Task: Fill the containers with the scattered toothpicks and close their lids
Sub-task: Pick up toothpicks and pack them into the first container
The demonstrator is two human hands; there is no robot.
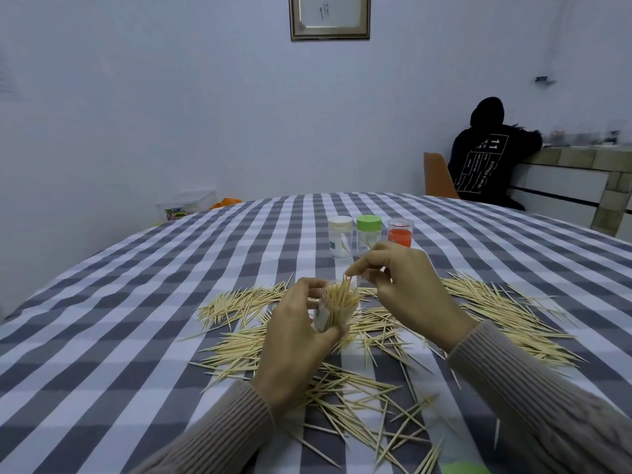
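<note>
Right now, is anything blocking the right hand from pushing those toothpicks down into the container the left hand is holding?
Nothing visible does. The right hand pinches toothpicks directly over the open, lidless container gripped by the left hand. Only the toothpicks already inside crowd the mouth.

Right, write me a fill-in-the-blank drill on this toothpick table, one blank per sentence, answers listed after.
1. The left hand holds a clear container packed with ____.
2. Between the white-lidded container and the red container stands one with a ____ lid.
3. The right hand pinches toothpicks over the held container's ____ top.
4. The tablecloth has a ____ pattern.

Answers: toothpicks; green; open; checked
</note>
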